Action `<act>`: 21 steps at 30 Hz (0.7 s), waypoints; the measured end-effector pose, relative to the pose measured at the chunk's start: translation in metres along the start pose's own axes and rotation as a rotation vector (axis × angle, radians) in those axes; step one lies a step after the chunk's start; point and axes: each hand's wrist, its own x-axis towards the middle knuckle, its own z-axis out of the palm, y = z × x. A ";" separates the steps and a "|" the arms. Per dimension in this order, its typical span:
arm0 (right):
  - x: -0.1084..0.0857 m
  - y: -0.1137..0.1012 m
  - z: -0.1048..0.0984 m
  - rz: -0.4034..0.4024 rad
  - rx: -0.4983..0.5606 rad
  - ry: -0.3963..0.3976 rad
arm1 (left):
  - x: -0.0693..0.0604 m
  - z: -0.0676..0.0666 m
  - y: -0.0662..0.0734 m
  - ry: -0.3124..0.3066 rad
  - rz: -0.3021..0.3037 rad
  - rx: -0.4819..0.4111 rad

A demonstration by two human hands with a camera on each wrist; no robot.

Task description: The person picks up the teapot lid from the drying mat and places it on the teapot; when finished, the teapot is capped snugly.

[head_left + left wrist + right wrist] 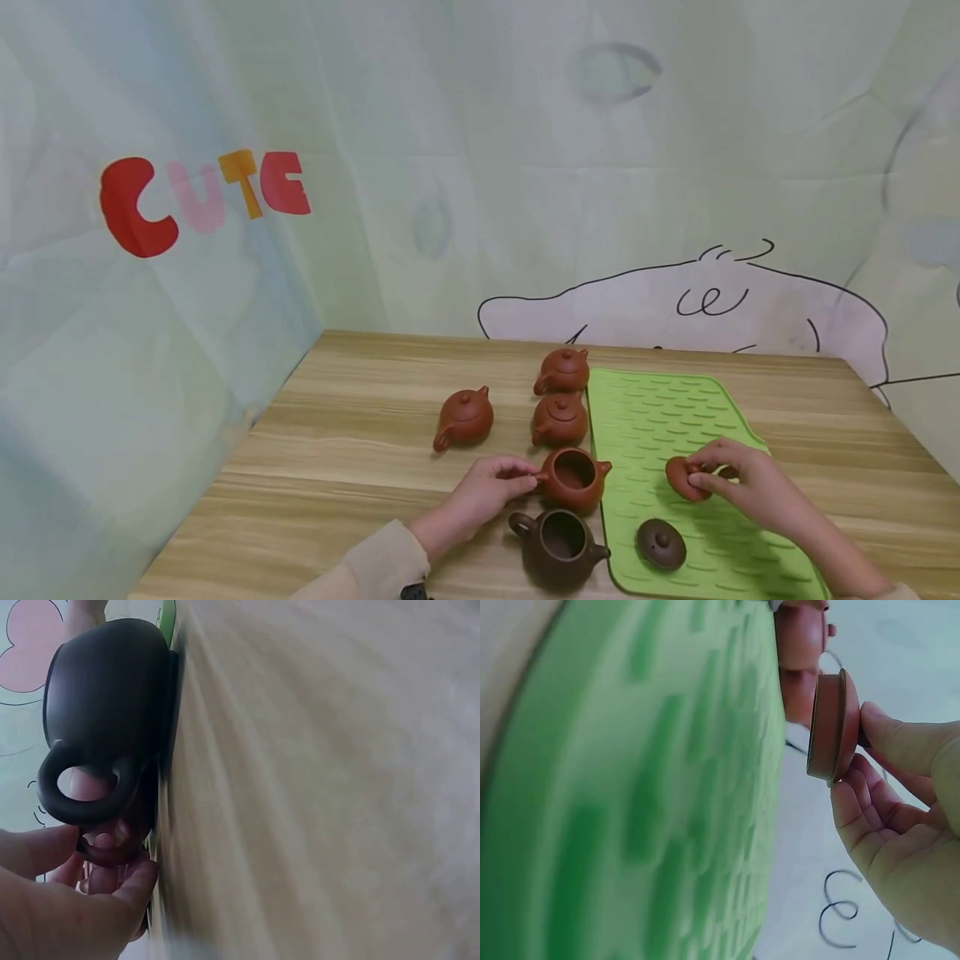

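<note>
My left hand (476,498) pinches the handle of a lidless reddish-brown clay teapot (579,500), which stands at the left edge of a green mat (652,417). Between the right hand's (761,490) thumb and fingers is a reddish-brown teapot lid (834,727), gripped by its knob and tilted on edge above the mat. A dark brown teapot (557,573), also lidless, sits just nearer than the red one; its looped handle partly covers the red pot in the left wrist view. Its colour matches a dark lid (662,546) lying knob up on the mat.
Two lidded reddish teapots (564,371) stand in a row beyond the open one, along the mat's left edge. Another lidded teapot (465,417) is farther left on the wooden table (360,417). A printed cloth (420,167) hangs behind the table.
</note>
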 end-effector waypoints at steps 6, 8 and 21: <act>0.013 -0.015 0.002 -0.061 -0.002 0.004 | 0.001 -0.001 -0.001 -0.002 0.007 0.005; 0.016 -0.020 0.003 -0.082 0.004 0.000 | 0.001 -0.001 0.000 -0.003 0.008 0.004; 0.041 -0.052 0.016 -0.094 0.090 -0.086 | -0.001 -0.001 0.003 -0.002 0.006 0.008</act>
